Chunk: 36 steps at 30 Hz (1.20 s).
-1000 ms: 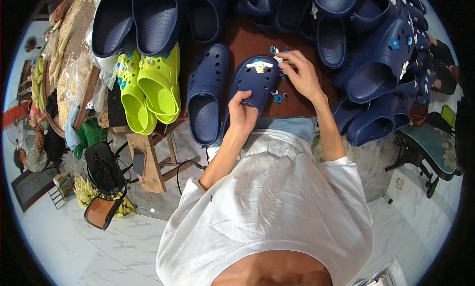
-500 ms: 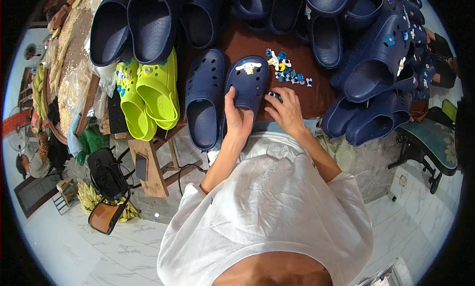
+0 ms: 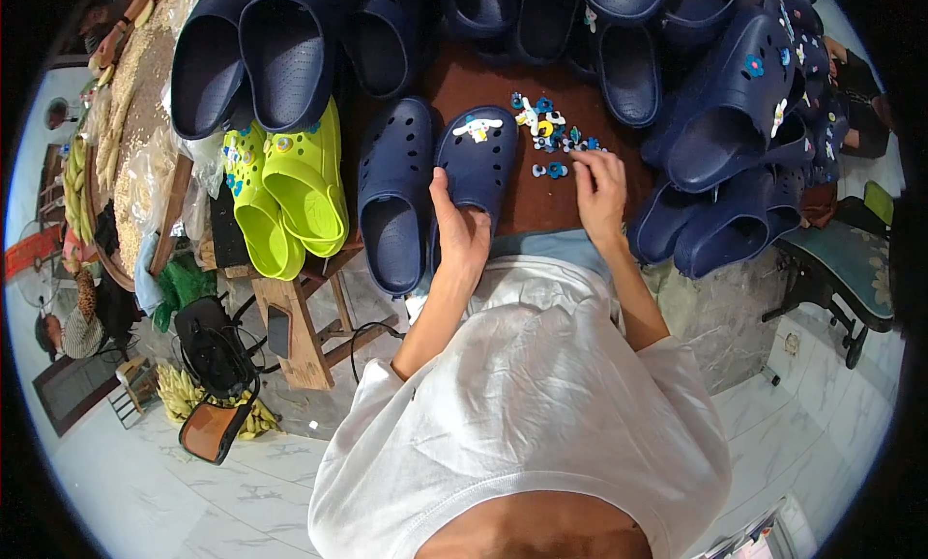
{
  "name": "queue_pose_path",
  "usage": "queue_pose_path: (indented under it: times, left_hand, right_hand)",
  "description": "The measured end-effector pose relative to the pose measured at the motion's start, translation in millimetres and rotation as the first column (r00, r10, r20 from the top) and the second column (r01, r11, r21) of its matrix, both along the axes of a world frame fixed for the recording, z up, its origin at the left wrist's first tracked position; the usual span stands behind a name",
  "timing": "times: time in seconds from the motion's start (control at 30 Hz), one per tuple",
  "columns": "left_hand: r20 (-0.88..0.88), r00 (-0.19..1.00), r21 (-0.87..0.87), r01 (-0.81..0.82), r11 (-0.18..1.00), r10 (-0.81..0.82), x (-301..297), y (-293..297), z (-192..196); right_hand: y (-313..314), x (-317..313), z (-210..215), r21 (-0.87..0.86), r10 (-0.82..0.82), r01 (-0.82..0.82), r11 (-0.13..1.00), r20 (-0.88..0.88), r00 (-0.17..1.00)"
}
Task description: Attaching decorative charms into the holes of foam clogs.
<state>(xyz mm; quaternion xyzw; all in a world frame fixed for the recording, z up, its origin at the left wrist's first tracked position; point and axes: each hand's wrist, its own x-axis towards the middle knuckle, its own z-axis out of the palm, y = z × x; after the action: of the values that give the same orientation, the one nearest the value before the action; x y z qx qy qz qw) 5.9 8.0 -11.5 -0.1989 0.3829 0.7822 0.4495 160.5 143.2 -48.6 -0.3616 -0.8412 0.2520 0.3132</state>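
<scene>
I seem to be at the step of sorting small charms for the navy clog (image 3: 495,163), which sits in the grip of my left hand (image 3: 462,238), the thumb along its side and the other fingers mostly hidden at its foot opening. A white charm (image 3: 478,128) is on its toe, just ahead of that thumb. My right hand (image 3: 601,197) hangs with its fingers loosely bent at the near right end of the loose charms (image 3: 541,124) on the brown worktop (image 3: 556,211); I cannot tell whether the fingertips touch or pinch one. A second navy clog (image 3: 394,153) stands just left of my left hand, with lime clogs (image 3: 319,172) farther left. To my judgement, the next move calls for a fine fingertip pinch on one charm by the right hand, while the left keeps the clog steady. Compared with half a second ago, my right hand is farther right, away from the held clog's side, and a few blue-and-white charms (image 3: 549,171) show plainly just left of its fingertips; my left hand keeps the same hold.
</scene>
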Motion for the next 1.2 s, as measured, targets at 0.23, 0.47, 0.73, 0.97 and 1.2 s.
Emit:
queue_pose_path:
  times: [0.23,0.47,0.73,0.97,1.2]
  left_hand:
    - [0.000,1.000,0.041,0.021,0.999,-0.021,0.9,-2.5,-2.8]
    - [0.003,0.996,0.006,0.094,0.996,-0.094,5.1,-8.0,-6.1]
    - [-0.103,0.962,0.042,0.256,0.966,-0.251,6.0,-14.0,-15.0]
    - [-0.169,0.956,-0.089,0.226,0.970,-0.239,2.6,-10.7,-6.3]
    - [-0.175,0.964,-0.120,0.183,0.976,-0.202,5.3,-7.3,7.0]
  right_hand:
    - [26.9,2.0,7.6,0.023,-0.065,0.063,0.998,0.089,0.994]
    - [36.3,-48.8,6.2,0.134,0.050,-0.092,0.987,0.284,0.957]
    - [34.2,-46.7,-0.2,0.072,0.089,-0.101,0.992,0.155,0.984]
    - [-16.9,-38.6,32.9,-0.166,0.054,-0.068,0.984,-0.087,0.995]
    - [-49.3,-53.5,30.5,-0.280,0.105,-0.178,0.943,-0.256,0.961]
